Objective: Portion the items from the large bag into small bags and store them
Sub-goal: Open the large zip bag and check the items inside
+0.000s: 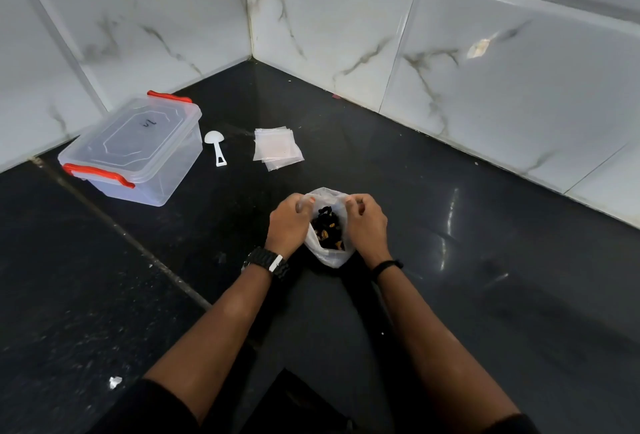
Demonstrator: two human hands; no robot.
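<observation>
Nearest the camera, two bare forearms reach out over a black, glossy worktop. The left wrist carries a dark link watch, the right a thin black band.

Between the hands stands the large bag, a thin clear plastic one resting on the worktop with its mouth upward. The left hand has its fingers curled over the left edge of the bag's mouth, gripping the plastic; the right hand grips the right edge in the same way, so the mouth is held apart between them. Inside lie the items, a heap of small dark pieces with a few yellowish-orange ones mixed in (what they are exactly cannot be told).

Farther off, beyond the bag, a loose stack of small bags lies flat on the worktop, clear and with nothing in them, their corners fanned slightly. Just left of them rests a white plastic scoop, bowl away from the person, handle toward them.

Left again sits a clear storage box with orange clip handles at its near and far ends. Its lid is on, with a small dark marking on top, and no contents show through the walls.

Behind everything, white marble-patterned wall tiles meet in a corner at the back of the worktop.
</observation>
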